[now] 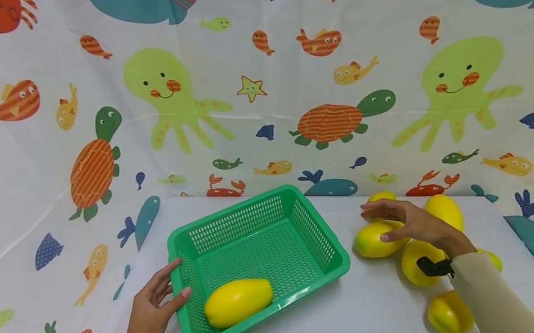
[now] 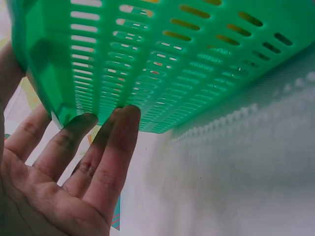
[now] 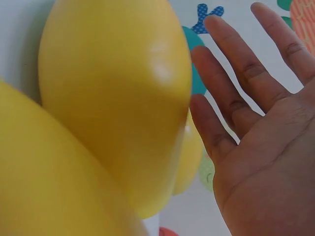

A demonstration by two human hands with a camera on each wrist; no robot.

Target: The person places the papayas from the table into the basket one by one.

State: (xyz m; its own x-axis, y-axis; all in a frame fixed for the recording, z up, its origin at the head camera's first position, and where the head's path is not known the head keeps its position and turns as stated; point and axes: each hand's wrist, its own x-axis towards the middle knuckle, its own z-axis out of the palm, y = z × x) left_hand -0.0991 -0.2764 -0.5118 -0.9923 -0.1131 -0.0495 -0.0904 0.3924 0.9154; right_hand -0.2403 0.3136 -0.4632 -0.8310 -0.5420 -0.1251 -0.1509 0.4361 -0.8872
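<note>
A green plastic basket point(image 1: 268, 310) with slotted walls stands on the white table, and one yellow mango point(image 1: 238, 302) lies in its near left part. My left hand point(image 1: 154, 298) holds the basket's left side, thumb over the rim and fingers against the outer wall. In the left wrist view those fingers point(image 2: 110, 167) reach up along the slots. Over the fruit on the right, my right hand point(image 1: 417, 221) spreads its fingers above another yellow mango point(image 1: 373, 241), thumb overlapping it. The right wrist view shows this hand point(image 3: 266, 118) beside a large yellow fruit point(image 3: 115, 98), fingers extended.
More yellow fruits lie around the right forearm: one behind the hand point(image 1: 380, 196), one farther right point(image 1: 446, 211), one under the wrist point(image 1: 413, 265) and one nearer point(image 1: 449, 313). A sea-animal curtain point(image 1: 258, 75) hangs along the back of the table.
</note>
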